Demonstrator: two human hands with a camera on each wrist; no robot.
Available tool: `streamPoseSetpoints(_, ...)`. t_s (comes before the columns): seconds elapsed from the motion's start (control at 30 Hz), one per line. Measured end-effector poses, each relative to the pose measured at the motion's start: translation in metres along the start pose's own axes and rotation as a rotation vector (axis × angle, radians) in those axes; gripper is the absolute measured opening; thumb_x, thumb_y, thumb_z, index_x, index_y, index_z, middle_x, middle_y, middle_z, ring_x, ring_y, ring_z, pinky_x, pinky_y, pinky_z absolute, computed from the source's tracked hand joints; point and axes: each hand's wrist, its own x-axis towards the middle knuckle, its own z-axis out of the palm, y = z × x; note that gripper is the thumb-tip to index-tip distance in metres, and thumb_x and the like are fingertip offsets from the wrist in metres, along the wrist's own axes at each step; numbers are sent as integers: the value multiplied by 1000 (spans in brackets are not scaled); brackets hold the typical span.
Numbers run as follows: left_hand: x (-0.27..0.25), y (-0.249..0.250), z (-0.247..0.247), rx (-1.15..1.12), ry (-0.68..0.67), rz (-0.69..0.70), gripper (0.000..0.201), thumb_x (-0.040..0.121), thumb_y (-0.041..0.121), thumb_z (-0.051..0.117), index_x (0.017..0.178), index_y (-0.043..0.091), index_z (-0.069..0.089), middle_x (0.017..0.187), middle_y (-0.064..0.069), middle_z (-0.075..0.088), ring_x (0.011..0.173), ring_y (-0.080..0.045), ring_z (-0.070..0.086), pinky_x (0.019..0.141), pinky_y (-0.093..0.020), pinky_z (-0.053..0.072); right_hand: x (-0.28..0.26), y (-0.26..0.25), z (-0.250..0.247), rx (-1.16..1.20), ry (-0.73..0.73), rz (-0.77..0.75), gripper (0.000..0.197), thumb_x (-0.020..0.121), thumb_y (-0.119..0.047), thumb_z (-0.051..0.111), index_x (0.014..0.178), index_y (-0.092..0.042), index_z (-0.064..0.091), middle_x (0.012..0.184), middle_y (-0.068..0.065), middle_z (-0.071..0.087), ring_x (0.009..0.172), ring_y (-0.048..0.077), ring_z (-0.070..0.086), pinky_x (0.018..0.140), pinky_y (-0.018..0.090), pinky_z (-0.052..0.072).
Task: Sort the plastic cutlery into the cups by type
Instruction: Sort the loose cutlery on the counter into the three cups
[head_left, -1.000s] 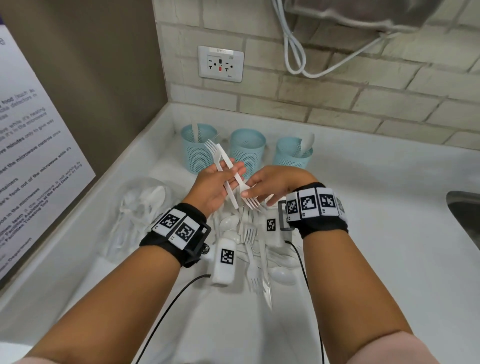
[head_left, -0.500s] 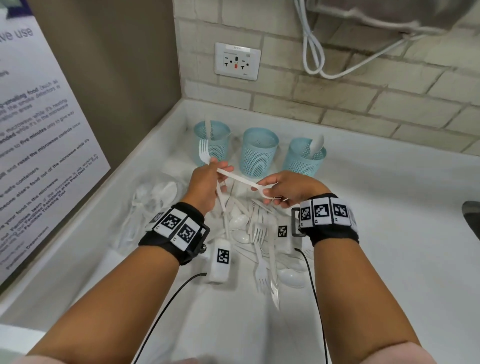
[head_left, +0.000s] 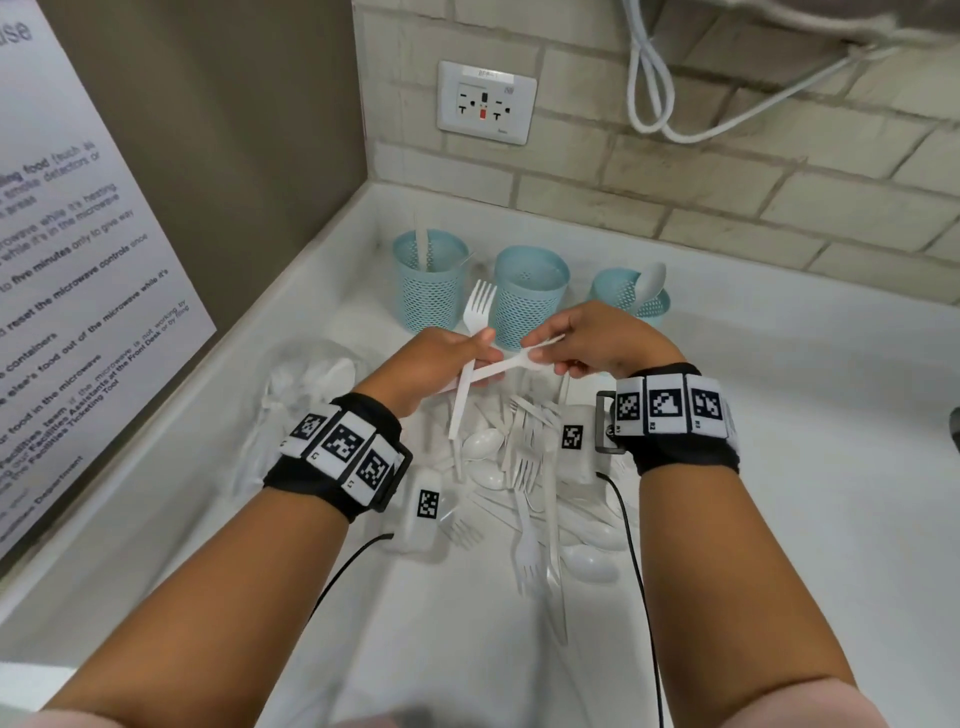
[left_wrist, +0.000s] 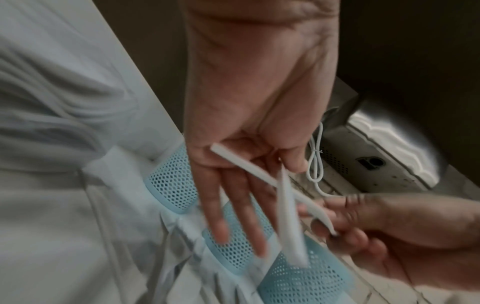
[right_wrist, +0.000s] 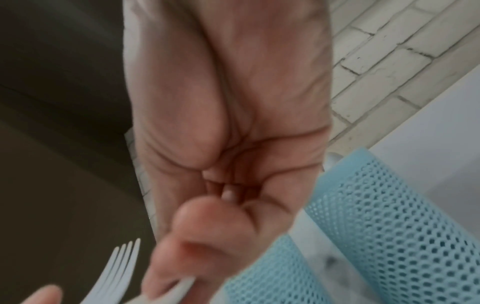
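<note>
Three blue mesh cups stand in a row at the back: the left cup (head_left: 428, 283) holds a knife, the middle cup (head_left: 530, 296) looks empty, the right cup (head_left: 631, 299) holds a spoon. In front of them my left hand (head_left: 441, 364) grips a white fork (head_left: 478, 312) upright, tines up. My right hand (head_left: 587, 343) pinches one end of a second white utensil (head_left: 511, 366) that crosses the fork; its other end lies in my left palm (left_wrist: 233, 174). Its type is hidden. A pile of loose white cutlery (head_left: 519, 467) lies on the counter under my wrists.
A clear plastic bag (head_left: 306, 395) with more cutlery lies to the left, by the wall with the poster. A brick wall with a socket (head_left: 485, 101) and a hanging white cord (head_left: 654, 93) rises behind the cups. A sink edge (head_left: 953, 431) shows at far right.
My left hand has turned the fork from slanting to upright, tines up. My right hand has drawn the second utensil out sideways. Both hands have moved a little closer to the cups.
</note>
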Motion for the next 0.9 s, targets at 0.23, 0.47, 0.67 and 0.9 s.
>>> streamPoseSetpoints(0.23, -7, -4, 5, 58, -269, -83, 41, 97, 41, 41, 111, 10, 64, 87, -5, 74, 74, -16, 72, 64, -23, 57, 9, -7, 16, 275, 33, -105, 23, 89, 0, 59, 112, -2, 61, 72, 8, 61, 46, 3, 61, 57, 15, 55)
streamPoseSetpoints(0.47, -8, -5, 1, -71, -281, -111, 39, 99, 39, 36, 110, 10, 59, 85, -4, 74, 75, -18, 71, 71, -27, 58, 14, -6, 24, 373, 46, -90, 23, 96, -7, 49, 117, -4, 59, 71, 14, 60, 48, 6, 64, 54, 16, 56)
streamPoseSetpoints(0.67, -10, -6, 1, -156, -312, -115, 23, 99, 24, 41, 107, 9, 56, 85, -6, 73, 74, -16, 72, 68, -27, 59, 18, -7, 30, 378, 51, -129, 31, 94, -3, 51, 123, -11, 59, 73, 8, 62, 45, 4, 61, 55, 15, 54)
streamPoseSetpoints(0.9, -8, -6, 3, -175, -243, -91, 27, 100, 26, 38, 113, 8, 53, 72, -4, 55, 54, -10, 60, 63, -26, 57, 21, -10, 34, 494, -43, -92, 33, 97, -16, 40, 125, -10, 58, 71, 3, 62, 54, 9, 58, 52, 19, 44)
